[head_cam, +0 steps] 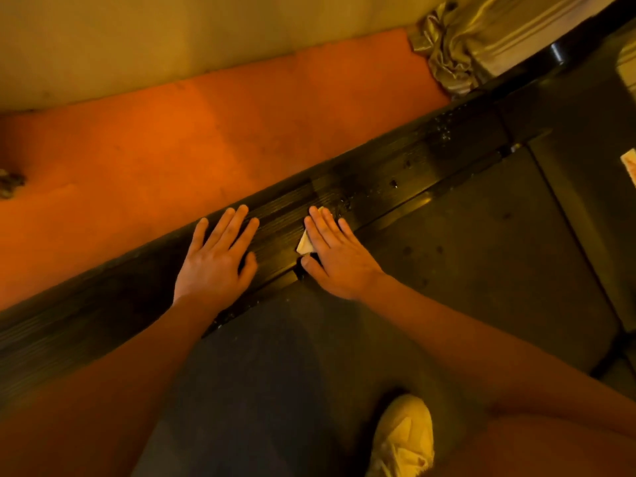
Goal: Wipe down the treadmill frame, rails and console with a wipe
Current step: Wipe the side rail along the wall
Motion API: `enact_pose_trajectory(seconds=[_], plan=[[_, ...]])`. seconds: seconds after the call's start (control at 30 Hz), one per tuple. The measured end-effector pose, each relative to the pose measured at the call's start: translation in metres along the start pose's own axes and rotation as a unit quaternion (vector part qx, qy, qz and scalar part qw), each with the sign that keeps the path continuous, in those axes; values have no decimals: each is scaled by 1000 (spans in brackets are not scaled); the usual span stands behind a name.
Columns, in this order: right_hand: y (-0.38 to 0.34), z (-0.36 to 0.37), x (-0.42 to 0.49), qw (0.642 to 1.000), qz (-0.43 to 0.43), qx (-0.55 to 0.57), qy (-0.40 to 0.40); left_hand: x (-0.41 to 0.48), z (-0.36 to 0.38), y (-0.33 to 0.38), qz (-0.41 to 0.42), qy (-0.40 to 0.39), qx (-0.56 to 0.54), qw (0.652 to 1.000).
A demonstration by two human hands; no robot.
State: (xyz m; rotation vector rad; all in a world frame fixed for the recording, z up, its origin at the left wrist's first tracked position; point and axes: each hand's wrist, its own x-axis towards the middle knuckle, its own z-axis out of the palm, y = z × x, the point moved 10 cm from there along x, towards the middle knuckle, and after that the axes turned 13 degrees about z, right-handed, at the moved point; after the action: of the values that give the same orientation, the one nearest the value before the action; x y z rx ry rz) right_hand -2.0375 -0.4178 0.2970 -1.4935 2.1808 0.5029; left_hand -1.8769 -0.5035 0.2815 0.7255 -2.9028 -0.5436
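The treadmill's black ribbed side rail (378,180) runs diagonally from lower left to upper right, with the dark belt (464,256) on its right. My right hand (335,254) lies flat with straight fingers, pressing a folded white wipe (304,244) onto the rail; only a corner of the wipe shows beside my index finger. My left hand (218,259) rests flat on the same rail a little to the left, fingers spread, holding nothing. Wet droplets glisten on the rail further up.
Orange floor (172,149) borders the rail on the left, with a pale wall beyond. A bunched curtain (457,49) hangs at the top right. My light-coloured shoe (402,438) stands on the belt. A small dark clump (10,182) lies at the left edge.
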Motion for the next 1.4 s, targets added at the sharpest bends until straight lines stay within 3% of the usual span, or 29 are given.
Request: enact_pose_trajectory(seconds=[0.2, 0.57, 0.87, 1.07, 1.4], plan=[[0, 3, 4, 998, -1, 28, 52, 1, 0, -7, -4, 52, 10, 999], [-11, -37, 65, 993, -75, 20, 88, 0, 4, -7, -40, 35, 3, 999], [2, 1, 6, 993, -71, 30, 92, -4, 9, 8, -224, 96, -9, 970], [-13, -29, 43, 989, -97, 8, 115, -4, 10, 10, -231, 87, 7, 969], [11, -6, 11, 989, -103, 24, 108, -4, 8, 13, -229, 100, 22, 968]])
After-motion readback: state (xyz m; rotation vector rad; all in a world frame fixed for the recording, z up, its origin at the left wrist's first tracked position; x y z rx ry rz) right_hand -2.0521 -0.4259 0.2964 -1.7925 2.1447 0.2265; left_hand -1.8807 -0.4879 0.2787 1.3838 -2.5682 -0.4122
